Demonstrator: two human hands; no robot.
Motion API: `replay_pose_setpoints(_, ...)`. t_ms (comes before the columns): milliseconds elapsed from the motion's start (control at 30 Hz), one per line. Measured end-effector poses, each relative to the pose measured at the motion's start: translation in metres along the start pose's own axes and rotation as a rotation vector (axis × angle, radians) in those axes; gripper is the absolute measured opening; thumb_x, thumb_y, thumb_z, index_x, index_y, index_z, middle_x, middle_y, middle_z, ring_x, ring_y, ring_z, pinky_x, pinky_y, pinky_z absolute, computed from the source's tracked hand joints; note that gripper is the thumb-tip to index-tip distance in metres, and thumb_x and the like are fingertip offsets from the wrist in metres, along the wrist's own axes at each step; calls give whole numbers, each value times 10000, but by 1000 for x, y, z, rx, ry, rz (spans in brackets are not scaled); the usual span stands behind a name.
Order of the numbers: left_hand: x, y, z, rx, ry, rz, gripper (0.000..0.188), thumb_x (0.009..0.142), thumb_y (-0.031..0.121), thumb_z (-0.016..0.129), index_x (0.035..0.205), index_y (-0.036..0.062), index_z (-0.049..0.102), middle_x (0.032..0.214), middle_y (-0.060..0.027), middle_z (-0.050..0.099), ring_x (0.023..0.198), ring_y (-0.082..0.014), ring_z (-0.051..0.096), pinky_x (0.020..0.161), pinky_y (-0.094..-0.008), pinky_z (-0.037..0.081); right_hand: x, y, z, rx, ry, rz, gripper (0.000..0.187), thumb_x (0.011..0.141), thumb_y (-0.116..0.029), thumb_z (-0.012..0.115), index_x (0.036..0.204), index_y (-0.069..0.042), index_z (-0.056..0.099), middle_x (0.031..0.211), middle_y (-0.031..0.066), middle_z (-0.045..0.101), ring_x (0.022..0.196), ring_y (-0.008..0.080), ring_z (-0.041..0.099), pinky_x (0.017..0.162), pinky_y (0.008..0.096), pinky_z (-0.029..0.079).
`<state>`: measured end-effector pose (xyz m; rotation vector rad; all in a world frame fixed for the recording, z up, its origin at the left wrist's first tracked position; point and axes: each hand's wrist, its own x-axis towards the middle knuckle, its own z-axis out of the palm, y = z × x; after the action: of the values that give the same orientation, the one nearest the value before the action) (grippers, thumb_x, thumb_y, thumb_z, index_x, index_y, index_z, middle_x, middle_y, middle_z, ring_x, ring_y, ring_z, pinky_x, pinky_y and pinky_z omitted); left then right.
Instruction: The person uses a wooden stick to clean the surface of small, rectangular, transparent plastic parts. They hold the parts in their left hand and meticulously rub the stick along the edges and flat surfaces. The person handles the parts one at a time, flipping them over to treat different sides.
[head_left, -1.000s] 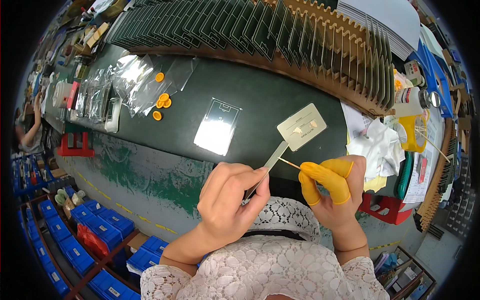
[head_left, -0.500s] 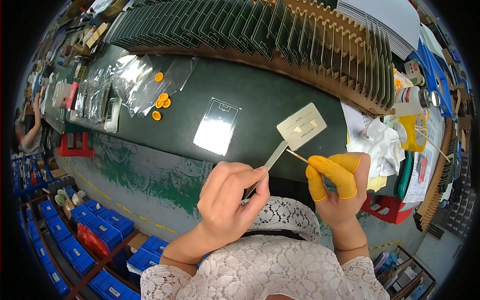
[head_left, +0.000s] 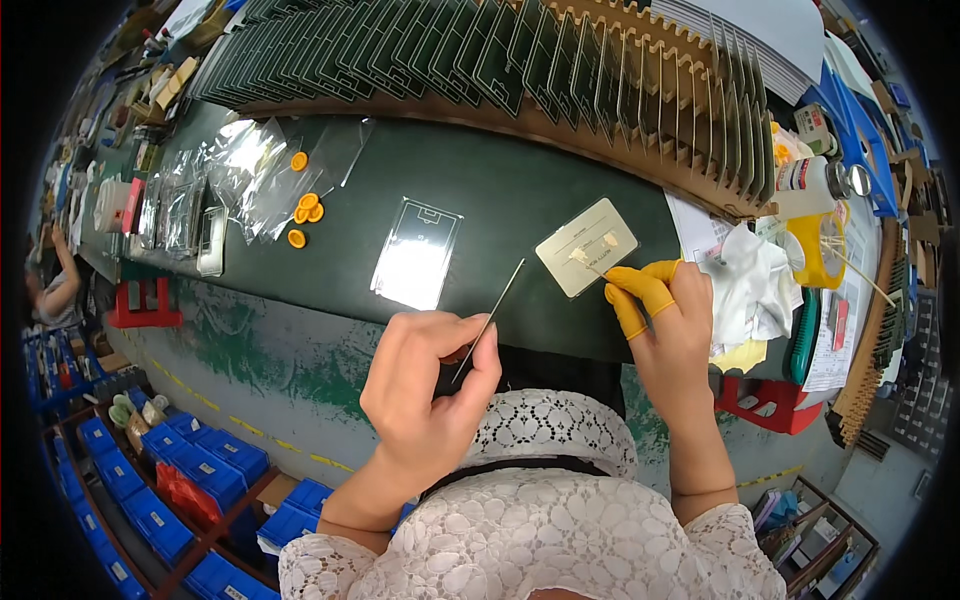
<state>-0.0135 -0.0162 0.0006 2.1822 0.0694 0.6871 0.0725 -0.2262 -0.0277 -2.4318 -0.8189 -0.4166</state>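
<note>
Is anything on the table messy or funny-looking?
Yes: at the right, the white cloth is scrunched up. The pale card near the right hand has uneven yellowish patches on its face; I can't tell if that's damage.

From where I stand, the clearest lettering is on the cream, flat rectangular card with rounded corners: dark print set in rows, one of them bolder than the finer line beside it. Over on the right, the translucent plastic bottle with a metal-topped cap wears a white label with red and dark print, and the small pale container with a dark green part behind it carries small lettering too. Near the edge, the white paper sheet is covered in fine printed rows, too small to make out. Down on my left, white labels with tiny dark marks sit on the blue rectangular plastic bins.
</note>
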Motion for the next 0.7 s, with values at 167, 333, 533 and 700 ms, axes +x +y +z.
replay_pose_setpoints(167, 1, 0, 1, 3, -7, 9, 248, 727, -110, 782, 930, -23, 671, 826, -110, 658, 690, -198, 611, 572, -271, 511, 1, 2, 2, -33, 0, -9, 247, 767, -63, 792, 988, -20, 690, 843, 80, 517, 759, 270, 492, 673, 392, 357)
replay_pose_setpoints(333, 1, -1, 2, 7, -5, 44, 269, 710, -113, 784, 934, -16, 670, 819, -105, 648, 677, -215, 601, 567, -291, 491, 3, 2, 0, -25, -2, 2, 238, 764, -54, 793, 981, -31, 697, 847, 77, 535, 762, 270, 500, 677, 387, 365)
replay_pose_setpoints(533, -1, -8, 8, 49, 32, 197, 313, 686, -119, 784, 944, 4, 658, 817, -93, 622, 650, -236, 574, 557, -317, 458, 3, -17, -17, 255, 83, 112, 294, 712, 11, 822, 980, -52, 719, 859, 69, 594, 774, 247, 544, 668, 343, 418)
replay_pose_setpoints(700, -1, -2, 4, 68, -3, 189, 295, 698, -132, 772, 936, 2, 661, 794, -90, 645, 699, -214, 611, 612, -298, 489, 0, -36, -27, 397, 55, 71, 329, 696, -6, 847, 990, -91, 724, 857, 28, 594, 751, 224, 535, 661, 336, 402)
